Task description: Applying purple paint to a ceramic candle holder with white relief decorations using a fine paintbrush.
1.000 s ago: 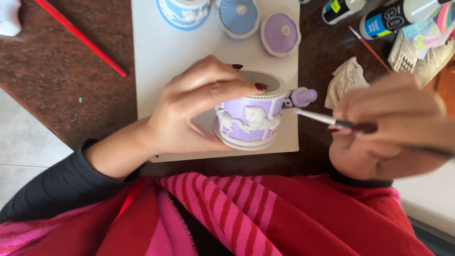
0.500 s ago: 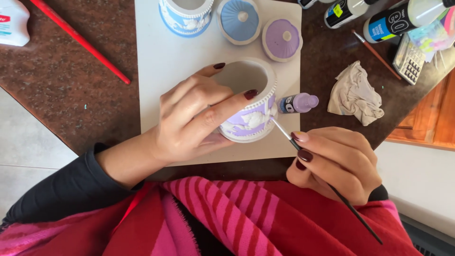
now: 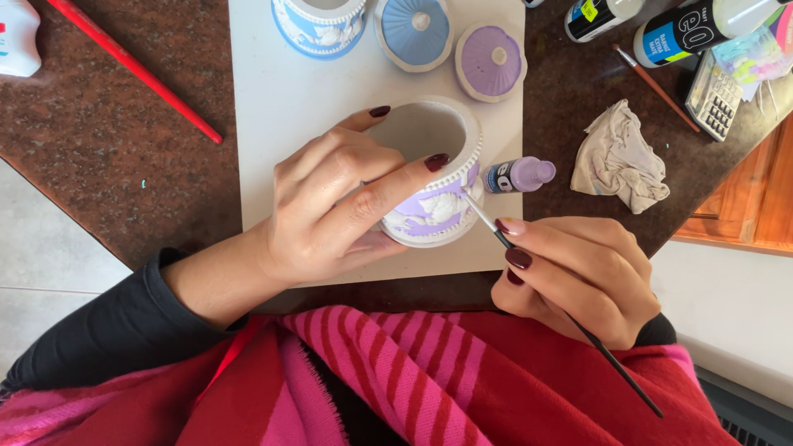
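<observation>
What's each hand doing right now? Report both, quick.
Left hand: closed around the lilac and white pot, steadying it.
Right hand: closed on a thin paintbrush, tip at the pot's side.

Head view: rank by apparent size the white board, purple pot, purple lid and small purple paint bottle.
1. white board
2. purple pot, held by the left hand
3. purple lid
4. small purple paint bottle
</observation>
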